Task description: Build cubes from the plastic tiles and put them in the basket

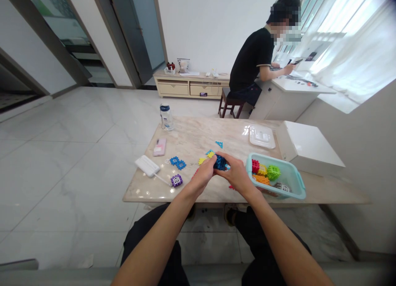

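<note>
A dark blue toothed block is sitting between both hands above the middle of the table, left of the teal bin, one side facing near; which way its long axis is running cannot be told, as fingers are covering its edges. The right hand is pinching it, thumb on the near side and fingers on the far side, parting only by its width. The left hand is gripping its left side, most fingers hiding from view.

Black trousers – dark shoes – bare forearms
</note>
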The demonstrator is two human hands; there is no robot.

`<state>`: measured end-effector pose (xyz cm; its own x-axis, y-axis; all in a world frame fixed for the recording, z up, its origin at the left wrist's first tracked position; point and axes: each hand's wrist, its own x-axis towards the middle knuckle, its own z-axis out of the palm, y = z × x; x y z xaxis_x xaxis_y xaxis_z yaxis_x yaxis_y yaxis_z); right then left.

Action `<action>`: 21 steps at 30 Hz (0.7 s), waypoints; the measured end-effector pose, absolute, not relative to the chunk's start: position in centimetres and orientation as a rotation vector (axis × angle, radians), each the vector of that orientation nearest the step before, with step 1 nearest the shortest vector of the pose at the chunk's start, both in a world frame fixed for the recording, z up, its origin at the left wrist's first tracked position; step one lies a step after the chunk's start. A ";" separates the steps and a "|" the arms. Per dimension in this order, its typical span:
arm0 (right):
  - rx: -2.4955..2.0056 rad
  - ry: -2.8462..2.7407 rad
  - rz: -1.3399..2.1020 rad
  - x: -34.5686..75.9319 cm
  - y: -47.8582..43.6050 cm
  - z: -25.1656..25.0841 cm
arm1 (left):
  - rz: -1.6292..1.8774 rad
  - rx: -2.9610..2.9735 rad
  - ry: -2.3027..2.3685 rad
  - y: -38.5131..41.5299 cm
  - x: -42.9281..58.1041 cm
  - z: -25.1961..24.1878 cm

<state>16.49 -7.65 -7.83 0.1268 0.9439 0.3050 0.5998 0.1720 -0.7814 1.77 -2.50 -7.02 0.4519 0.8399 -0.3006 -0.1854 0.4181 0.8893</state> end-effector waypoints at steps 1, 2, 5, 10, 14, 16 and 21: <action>-1.524 -1.572 0.497 16.5 -7.7 -7.7 | 0.751 0.922 0.866 -2.6 1.7 -7.0; -1.525 -1.572 0.505 16.5 -7.8 -7.6 | 0.746 0.940 0.869 -2.7 1.6 -6.9; -1.538 -1.544 0.557 16.5 -7.9 -7.4 | 0.716 1.033 0.870 -2.8 0.9 -6.4; -1.528 -1.536 0.605 16.1 -8.0 -7.1 | 0.645 1.143 0.830 -2.7 -0.3 -5.6; -1.473 -1.603 0.618 15.5 -7.9 -6.8 | 0.637 1.137 0.903 -2.7 -0.6 -5.7; -1.453 -1.620 0.618 15.3 -7.7 -6.7 | 0.640 1.093 0.912 -2.6 -0.7 -5.8; -1.376 -1.680 0.592 15.7 -7.1 -6.5 | 0.569 0.873 0.793 -1.6 -1.7 -5.0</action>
